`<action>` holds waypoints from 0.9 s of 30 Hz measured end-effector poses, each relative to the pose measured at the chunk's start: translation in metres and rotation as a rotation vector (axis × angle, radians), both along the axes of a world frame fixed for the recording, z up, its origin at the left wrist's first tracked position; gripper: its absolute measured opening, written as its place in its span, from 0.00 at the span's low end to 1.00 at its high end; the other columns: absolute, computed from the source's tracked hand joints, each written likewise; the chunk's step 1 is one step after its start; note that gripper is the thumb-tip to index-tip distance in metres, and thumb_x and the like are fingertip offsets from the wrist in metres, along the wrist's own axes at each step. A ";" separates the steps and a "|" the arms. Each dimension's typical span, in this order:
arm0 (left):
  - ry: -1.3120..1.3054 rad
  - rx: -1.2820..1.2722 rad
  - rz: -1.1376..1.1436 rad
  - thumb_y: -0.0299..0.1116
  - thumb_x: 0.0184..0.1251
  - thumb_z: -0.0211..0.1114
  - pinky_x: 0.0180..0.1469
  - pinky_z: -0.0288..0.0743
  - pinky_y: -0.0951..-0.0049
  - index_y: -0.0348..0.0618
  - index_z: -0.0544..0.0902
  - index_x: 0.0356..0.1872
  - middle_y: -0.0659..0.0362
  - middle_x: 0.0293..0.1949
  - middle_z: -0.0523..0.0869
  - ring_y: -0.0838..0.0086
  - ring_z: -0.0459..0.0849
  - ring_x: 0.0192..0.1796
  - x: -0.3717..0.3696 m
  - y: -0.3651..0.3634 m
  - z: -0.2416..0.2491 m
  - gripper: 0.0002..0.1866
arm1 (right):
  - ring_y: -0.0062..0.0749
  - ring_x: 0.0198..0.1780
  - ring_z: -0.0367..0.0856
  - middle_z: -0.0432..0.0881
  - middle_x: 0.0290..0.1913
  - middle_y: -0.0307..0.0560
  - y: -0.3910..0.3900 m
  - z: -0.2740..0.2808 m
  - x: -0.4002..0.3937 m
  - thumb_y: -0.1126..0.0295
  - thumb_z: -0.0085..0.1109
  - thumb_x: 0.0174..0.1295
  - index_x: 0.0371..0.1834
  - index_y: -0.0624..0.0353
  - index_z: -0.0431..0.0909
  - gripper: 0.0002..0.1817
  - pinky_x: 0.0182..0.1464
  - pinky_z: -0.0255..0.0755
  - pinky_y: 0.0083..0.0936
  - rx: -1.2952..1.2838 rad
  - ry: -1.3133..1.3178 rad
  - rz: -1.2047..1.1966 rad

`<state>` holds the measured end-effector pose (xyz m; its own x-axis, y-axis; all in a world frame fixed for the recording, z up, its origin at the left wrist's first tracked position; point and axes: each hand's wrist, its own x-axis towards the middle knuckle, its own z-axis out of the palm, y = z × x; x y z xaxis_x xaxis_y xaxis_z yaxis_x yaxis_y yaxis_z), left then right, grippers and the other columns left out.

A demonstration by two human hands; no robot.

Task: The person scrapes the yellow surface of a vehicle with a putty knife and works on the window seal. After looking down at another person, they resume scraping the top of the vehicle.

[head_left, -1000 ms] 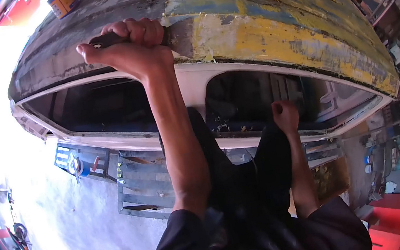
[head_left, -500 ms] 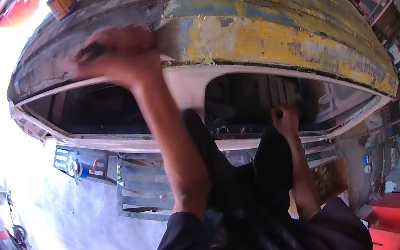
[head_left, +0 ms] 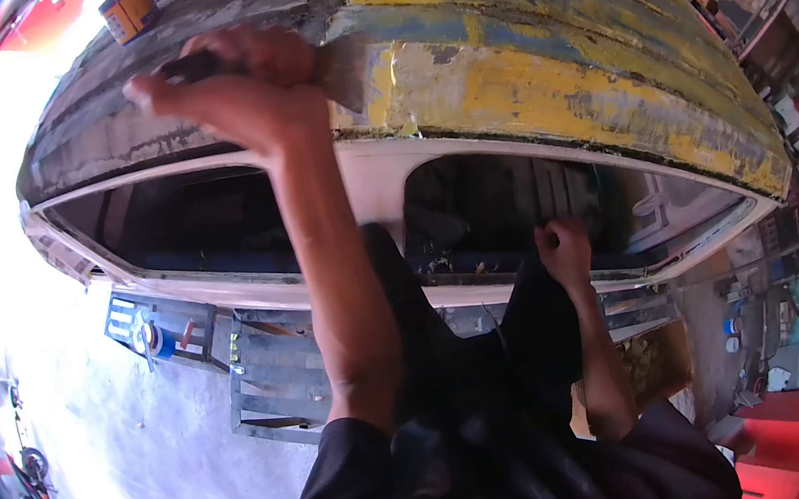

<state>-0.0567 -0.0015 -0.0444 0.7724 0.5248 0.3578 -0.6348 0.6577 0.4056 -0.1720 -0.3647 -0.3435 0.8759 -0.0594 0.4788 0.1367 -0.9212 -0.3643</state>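
Observation:
My left hand is wrapped around the dark handle of a scraper. The scraper's broad metal blade points right and lies against the vehicle roof, at the border between bare grey surface and flaking yellow paint. A ragged paint edge stands just right of the blade. My right hand is curled into a loose fist above my knee, in front of the dark side window. Nothing shows in it.
A yellow and blue can stands on the roof at upper left. Below the vehicle are a slatted dark bench and a small stand with a blue container. A cardboard box sits at lower right, a motorcycle far left.
My left hand and the scraper have shifted slightly right and up along the roof, the blade now at the yellow paint's edge. My right hand has moved slightly left and down.

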 end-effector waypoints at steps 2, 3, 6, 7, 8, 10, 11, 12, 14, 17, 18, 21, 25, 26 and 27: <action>-0.061 -0.039 0.007 0.79 0.73 0.27 0.20 0.39 0.66 0.48 0.63 0.16 0.65 0.10 0.55 0.72 0.47 0.14 0.000 0.028 0.006 0.44 | 0.53 0.39 0.80 0.79 0.30 0.51 -0.001 -0.001 -0.002 0.66 0.71 0.62 0.24 0.58 0.77 0.14 0.42 0.74 0.43 0.034 -0.036 0.001; 0.017 -0.020 -0.007 0.79 0.73 0.27 0.20 0.39 0.67 0.48 0.63 0.16 0.65 0.10 0.55 0.72 0.47 0.15 0.005 0.020 0.002 0.44 | 0.53 0.38 0.79 0.79 0.29 0.51 -0.003 -0.004 -0.002 0.66 0.71 0.62 0.24 0.58 0.76 0.14 0.41 0.73 0.44 0.040 0.005 -0.011; 0.109 -0.017 -0.096 0.78 0.73 0.28 0.21 0.40 0.68 0.48 0.62 0.17 0.66 0.11 0.54 0.74 0.46 0.16 0.012 -0.014 -0.009 0.43 | 0.53 0.37 0.79 0.77 0.27 0.50 -0.002 -0.009 -0.003 0.66 0.72 0.61 0.22 0.58 0.75 0.16 0.40 0.73 0.44 0.045 0.075 -0.035; 0.112 0.003 -0.085 0.78 0.73 0.29 0.21 0.40 0.68 0.48 0.62 0.17 0.66 0.11 0.54 0.73 0.46 0.16 0.010 -0.013 -0.004 0.42 | 0.53 0.37 0.79 0.77 0.26 0.50 0.001 -0.005 -0.003 0.66 0.72 0.61 0.22 0.58 0.74 0.16 0.40 0.73 0.44 0.034 0.060 -0.035; 0.115 0.017 -0.073 0.78 0.73 0.29 0.22 0.40 0.68 0.48 0.61 0.18 0.65 0.11 0.54 0.73 0.46 0.16 0.008 -0.009 0.002 0.42 | 0.53 0.37 0.79 0.76 0.26 0.50 0.002 0.000 -0.003 0.66 0.72 0.61 0.21 0.58 0.73 0.17 0.40 0.72 0.45 0.017 0.045 -0.033; 0.076 0.018 -0.046 0.77 0.73 0.30 0.22 0.39 0.68 0.49 0.60 0.18 0.65 0.11 0.54 0.73 0.46 0.16 0.010 0.004 0.009 0.41 | 0.53 0.37 0.79 0.76 0.25 0.50 0.000 0.006 -0.002 0.66 0.72 0.61 0.21 0.59 0.73 0.18 0.40 0.72 0.45 0.041 0.037 -0.014; 0.044 0.010 -0.035 0.77 0.73 0.31 0.22 0.39 0.68 0.49 0.60 0.19 0.65 0.11 0.54 0.72 0.47 0.16 0.013 0.017 0.008 0.40 | 0.53 0.37 0.79 0.76 0.25 0.50 0.000 0.006 -0.003 0.66 0.72 0.60 0.21 0.59 0.72 0.18 0.40 0.72 0.45 0.061 0.037 -0.009; 0.017 0.005 -0.025 0.76 0.73 0.31 0.22 0.39 0.68 0.49 0.59 0.19 0.65 0.11 0.54 0.72 0.47 0.16 0.011 0.018 0.013 0.40 | 0.53 0.37 0.79 0.76 0.26 0.50 0.000 0.005 -0.002 0.66 0.71 0.61 0.21 0.58 0.72 0.18 0.40 0.73 0.46 0.061 0.051 -0.013; 0.091 0.088 -0.061 0.76 0.73 0.31 0.22 0.40 0.68 0.50 0.59 0.19 0.65 0.11 0.54 0.72 0.47 0.16 0.012 -0.009 0.007 0.39 | 0.53 0.39 0.78 0.78 0.28 0.49 0.000 0.000 -0.003 0.66 0.71 0.61 0.21 0.58 0.73 0.17 0.40 0.73 0.48 0.063 0.081 -0.021; 0.102 0.179 -0.093 0.77 0.73 0.32 0.21 0.41 0.68 0.50 0.61 0.19 0.66 0.12 0.55 0.74 0.47 0.15 0.000 -0.021 0.013 0.40 | 0.53 0.39 0.79 0.78 0.29 0.49 -0.002 -0.006 -0.001 0.66 0.71 0.61 0.22 0.58 0.74 0.16 0.41 0.73 0.48 0.027 0.035 0.005; 0.076 0.188 -0.083 0.78 0.73 0.32 0.21 0.41 0.68 0.50 0.61 0.19 0.67 0.12 0.55 0.74 0.47 0.15 0.000 -0.009 0.019 0.40 | 0.53 0.39 0.79 0.78 0.29 0.49 -0.004 -0.005 -0.001 0.66 0.71 0.61 0.22 0.57 0.74 0.16 0.41 0.73 0.48 0.034 0.028 0.007; 0.036 0.157 0.006 0.79 0.72 0.33 0.21 0.41 0.68 0.51 0.61 0.19 0.67 0.12 0.54 0.75 0.47 0.15 0.028 0.008 0.004 0.40 | 0.53 0.39 0.79 0.78 0.29 0.49 0.000 -0.002 -0.001 0.66 0.71 0.61 0.22 0.57 0.74 0.15 0.41 0.73 0.48 0.067 0.025 0.008; 0.112 0.386 -0.227 0.84 0.68 0.33 0.20 0.43 0.70 0.52 0.62 0.18 0.67 0.12 0.54 0.76 0.48 0.15 0.010 0.000 0.008 0.42 | 0.53 0.39 0.79 0.78 0.28 0.48 -0.001 -0.006 0.000 0.66 0.72 0.60 0.22 0.57 0.74 0.16 0.42 0.74 0.47 0.082 0.039 -0.006; 0.132 0.421 -0.239 0.84 0.69 0.32 0.21 0.46 0.72 0.51 0.69 0.22 0.66 0.12 0.55 0.77 0.50 0.15 0.010 0.005 0.011 0.44 | 0.54 0.39 0.79 0.78 0.28 0.48 -0.001 -0.007 0.001 0.65 0.72 0.59 0.22 0.57 0.74 0.16 0.42 0.74 0.46 0.081 0.039 -0.010; 0.053 0.430 -0.277 0.81 0.72 0.34 0.21 0.47 0.72 0.50 0.70 0.25 0.65 0.13 0.58 0.76 0.52 0.16 0.013 0.016 0.013 0.42 | 0.53 0.38 0.79 0.78 0.28 0.48 -0.001 -0.007 0.001 0.66 0.72 0.59 0.22 0.57 0.74 0.16 0.41 0.74 0.46 0.076 0.036 -0.009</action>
<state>-0.0439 0.0141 -0.0319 0.8844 0.1121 0.4530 -0.4318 0.5647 0.7033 -0.1711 -0.3652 -0.3500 0.8916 -0.1027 0.4409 0.1138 -0.8918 -0.4379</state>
